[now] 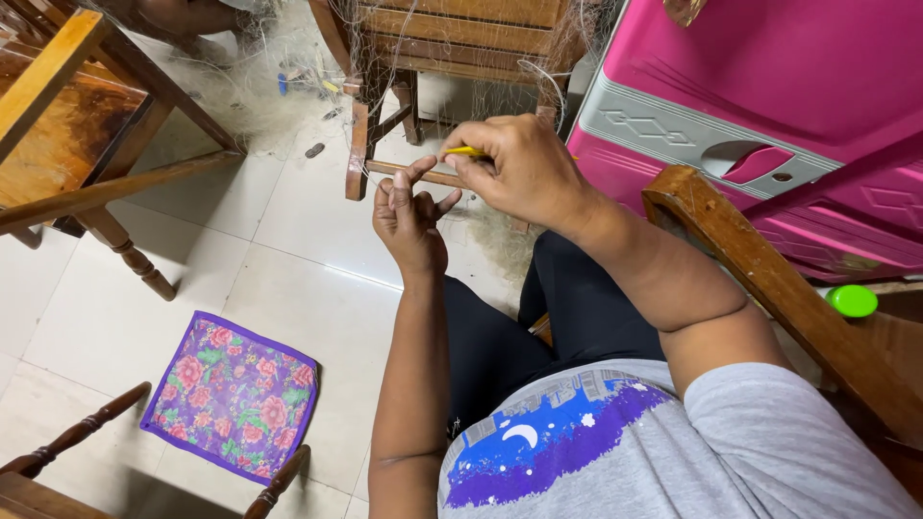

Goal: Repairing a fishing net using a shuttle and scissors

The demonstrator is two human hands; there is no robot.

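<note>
While the right hand pinches a thin yellow tool between thumb and fingertips, the left hand sits just below it with fingers curled and raised, apparently pulling a fine strand of fishing net taut; whether that hand truly grips the thread cannot be told. Both hands work above the person's lap, in front of a wooden chair draped with pale netting, more of which lies heaped on the floor behind it. Underfoot is a floor of large white tiles, where a square purple mat printed with pink flowers lies flat near the lower left corner. Dark wooden furniture crowds the upper left edge. A pink plastic cabinet with a grey band stands at the upper right, and a green round lid rests on a wooden surface beside the chair arm.
</note>
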